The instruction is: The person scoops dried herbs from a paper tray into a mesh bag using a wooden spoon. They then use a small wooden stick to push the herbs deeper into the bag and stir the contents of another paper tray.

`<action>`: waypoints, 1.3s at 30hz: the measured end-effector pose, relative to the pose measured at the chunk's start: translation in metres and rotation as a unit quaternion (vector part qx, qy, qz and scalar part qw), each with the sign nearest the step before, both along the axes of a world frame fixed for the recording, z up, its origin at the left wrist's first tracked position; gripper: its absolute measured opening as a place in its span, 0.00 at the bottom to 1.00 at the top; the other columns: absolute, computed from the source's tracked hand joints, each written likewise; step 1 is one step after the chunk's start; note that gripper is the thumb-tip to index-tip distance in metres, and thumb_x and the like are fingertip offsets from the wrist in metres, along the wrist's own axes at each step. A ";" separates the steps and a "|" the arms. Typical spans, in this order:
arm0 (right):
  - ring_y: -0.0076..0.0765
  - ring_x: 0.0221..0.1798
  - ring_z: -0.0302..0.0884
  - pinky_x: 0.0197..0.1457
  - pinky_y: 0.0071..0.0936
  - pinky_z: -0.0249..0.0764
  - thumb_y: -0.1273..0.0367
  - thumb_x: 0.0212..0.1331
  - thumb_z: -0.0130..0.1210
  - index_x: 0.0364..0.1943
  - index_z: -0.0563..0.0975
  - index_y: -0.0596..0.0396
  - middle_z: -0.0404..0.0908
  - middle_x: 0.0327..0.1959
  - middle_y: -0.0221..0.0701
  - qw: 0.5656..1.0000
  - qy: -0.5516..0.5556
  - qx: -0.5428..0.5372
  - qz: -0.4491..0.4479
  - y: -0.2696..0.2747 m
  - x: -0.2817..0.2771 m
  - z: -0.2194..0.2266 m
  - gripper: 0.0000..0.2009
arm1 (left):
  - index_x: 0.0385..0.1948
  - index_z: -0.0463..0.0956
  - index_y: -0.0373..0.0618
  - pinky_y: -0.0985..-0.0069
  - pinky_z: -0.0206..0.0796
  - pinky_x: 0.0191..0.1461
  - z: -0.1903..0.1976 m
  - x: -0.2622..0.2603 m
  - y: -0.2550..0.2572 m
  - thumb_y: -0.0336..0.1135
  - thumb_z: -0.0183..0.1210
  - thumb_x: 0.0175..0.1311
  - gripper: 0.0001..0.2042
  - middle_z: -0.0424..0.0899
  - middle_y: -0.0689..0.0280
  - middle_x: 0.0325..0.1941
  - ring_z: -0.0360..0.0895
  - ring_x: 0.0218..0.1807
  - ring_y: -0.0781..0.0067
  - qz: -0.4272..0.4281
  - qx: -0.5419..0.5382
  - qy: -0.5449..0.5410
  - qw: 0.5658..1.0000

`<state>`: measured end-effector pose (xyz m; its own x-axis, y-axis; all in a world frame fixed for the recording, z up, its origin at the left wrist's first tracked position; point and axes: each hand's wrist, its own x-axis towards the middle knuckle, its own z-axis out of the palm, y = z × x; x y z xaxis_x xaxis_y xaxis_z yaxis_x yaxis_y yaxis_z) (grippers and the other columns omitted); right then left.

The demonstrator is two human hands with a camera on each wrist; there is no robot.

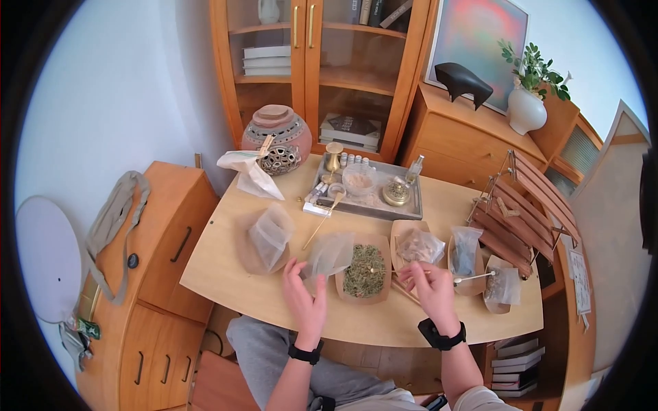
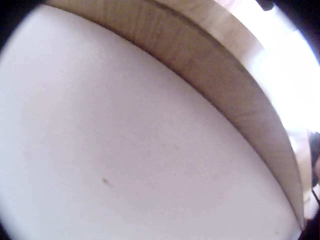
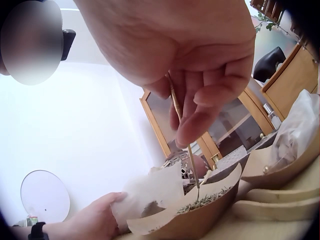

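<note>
A thin gold stick reaches into the dry leaves

The right hand point(image 1: 430, 291) pinches a thin gold stick point(image 3: 192, 162) with its fingers. The stick slants down, with its low tip in the dry green leaves point(image 1: 362, 274). The leaves sit in a brown dish point(image 1: 373, 240) on the desk point(image 1: 260, 296), just to the left of the right hand and between both hands. The right hand is nearer the stick. The left hand point(image 1: 306, 301) has its fingers apart, close by a clear bag point(image 1: 329, 255); I cannot tell if they touch.

I count one held stick, one dish of green leaves, five brown dishes in all and five clear bags.
</note>
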<state>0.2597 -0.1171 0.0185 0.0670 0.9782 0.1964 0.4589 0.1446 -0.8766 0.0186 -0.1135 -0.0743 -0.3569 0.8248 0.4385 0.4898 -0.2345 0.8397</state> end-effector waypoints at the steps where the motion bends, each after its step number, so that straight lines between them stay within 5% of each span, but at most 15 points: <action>1: 0.24 0.25 0.85 0.29 0.22 0.78 0.65 0.78 0.53 0.40 0.87 0.62 0.89 0.26 0.33 0.999 0.035 0.001 -0.029 0.000 0.004 0.001 0.15 | 0.61 0.67 0.37 0.57 0.54 0.77 0.000 0.001 0.001 0.36 0.60 0.74 0.21 0.67 0.48 0.72 0.65 0.73 0.46 -0.007 -0.002 -0.007 1.000; 6: 0.23 0.26 0.85 0.29 0.22 0.79 0.64 0.79 0.53 0.36 0.86 0.67 0.88 0.26 0.35 0.998 0.041 -0.021 -0.041 -0.001 0.008 -0.006 0.19 | 0.60 0.68 0.37 0.55 0.56 0.75 -0.001 0.003 0.003 0.37 0.61 0.72 0.21 0.69 0.47 0.71 0.67 0.71 0.44 0.001 0.011 -0.012 1.000; 11: 0.26 0.25 0.84 0.27 0.22 0.76 0.59 0.81 0.50 0.40 0.83 0.67 0.89 0.31 0.39 0.983 0.172 -0.066 -0.010 0.011 0.005 -0.039 0.21 | 0.61 0.67 0.37 0.56 0.54 0.77 0.004 0.002 0.000 0.35 0.60 0.73 0.20 0.68 0.48 0.72 0.65 0.73 0.45 0.002 -0.003 0.002 1.000; 17: 0.25 0.24 0.85 0.22 0.17 0.71 0.56 0.81 0.47 0.45 0.83 0.64 0.91 0.37 0.39 0.971 0.186 -0.148 0.006 0.012 0.004 -0.038 0.23 | 0.61 0.67 0.37 0.56 0.54 0.77 0.004 0.003 0.001 0.35 0.59 0.74 0.19 0.68 0.47 0.72 0.65 0.73 0.45 -0.002 0.000 0.001 1.000; 39: 0.24 0.22 0.83 0.20 0.14 0.64 0.55 0.82 0.44 0.45 0.83 0.62 0.91 0.36 0.39 0.962 0.253 -0.108 -0.004 0.004 0.020 -0.015 0.23 | 0.56 0.71 0.40 0.51 0.59 0.73 0.002 0.002 0.004 0.36 0.68 0.63 0.23 0.69 0.46 0.70 0.67 0.71 0.41 -0.019 0.024 0.037 0.999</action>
